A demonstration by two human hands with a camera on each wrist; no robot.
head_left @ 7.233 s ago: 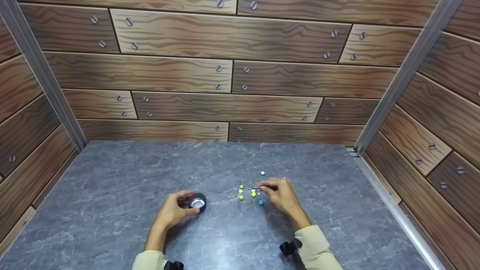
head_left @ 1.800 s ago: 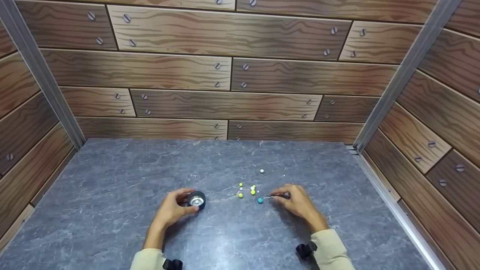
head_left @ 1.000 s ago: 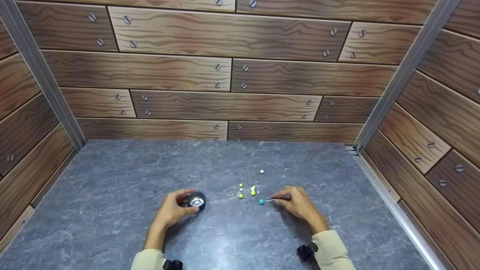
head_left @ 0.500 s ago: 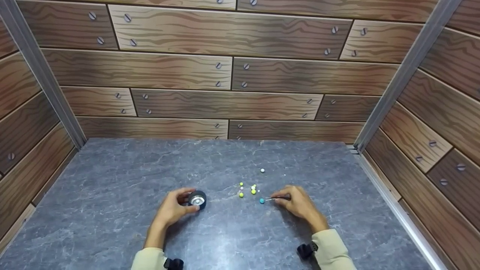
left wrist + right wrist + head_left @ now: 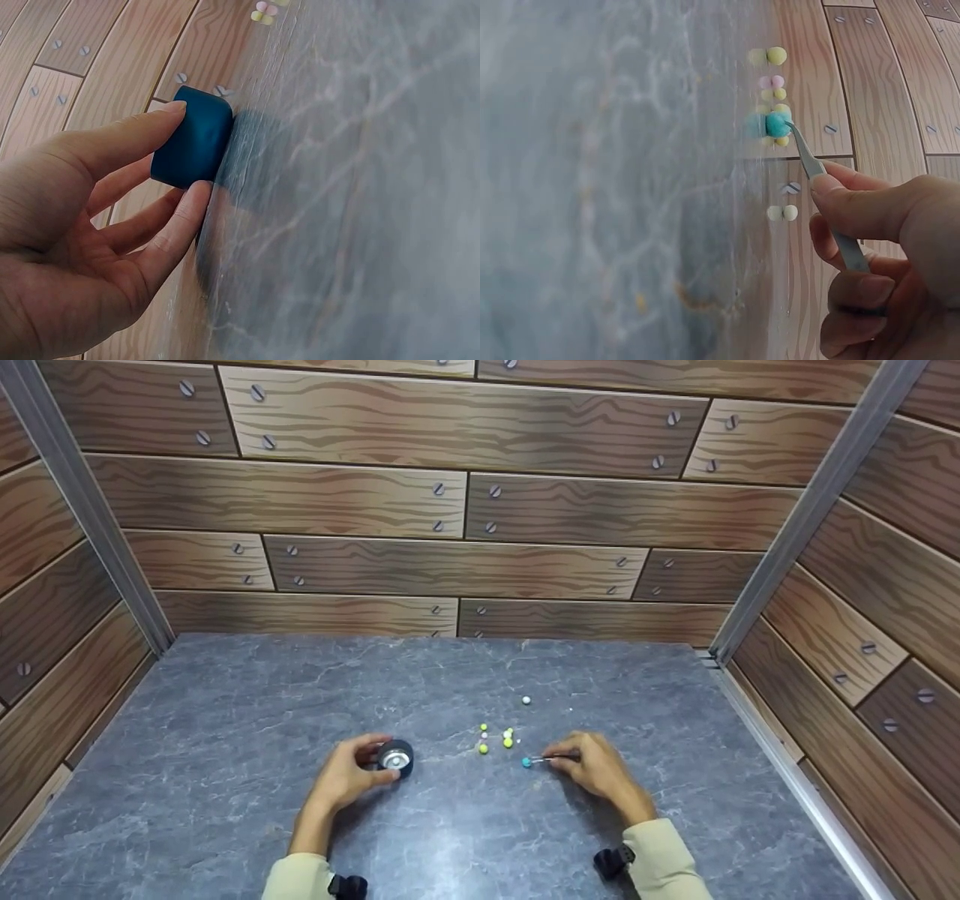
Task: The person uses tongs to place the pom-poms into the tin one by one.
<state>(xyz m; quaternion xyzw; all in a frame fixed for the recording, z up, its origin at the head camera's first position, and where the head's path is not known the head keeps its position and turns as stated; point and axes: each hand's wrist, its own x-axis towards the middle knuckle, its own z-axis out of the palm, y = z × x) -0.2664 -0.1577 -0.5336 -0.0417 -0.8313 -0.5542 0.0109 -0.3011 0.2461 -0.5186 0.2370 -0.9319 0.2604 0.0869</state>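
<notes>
In the head view my left hand (image 5: 346, 774) holds a short dark blue round cup (image 5: 406, 759) with a silvery inside, upright on the table. The left wrist view shows thumb and fingers on opposite sides of the cup (image 5: 196, 139). My right hand (image 5: 594, 765) pinches metal tweezers (image 5: 808, 160), which point left. Their tips are right at a teal ball (image 5: 777, 124), seen in the head view as the teal ball (image 5: 526, 763) on the table. Beyond it lie small yellow-green balls (image 5: 483, 749) and a white ball (image 5: 508, 734).
A separate white ball (image 5: 526, 700) lies farther back on the grey marbled table (image 5: 247, 720). A tiny white speck (image 5: 571, 709) is to its right. Wood-patterned walls (image 5: 360, 562) and metal corner posts (image 5: 795, 517) enclose the table on three sides.
Since the oldest frame, my right hand has moved the tweezers from the yellow-green and white balls to the teal ball. Recently the teal ball has shifted slightly right. My left hand stays at the cup.
</notes>
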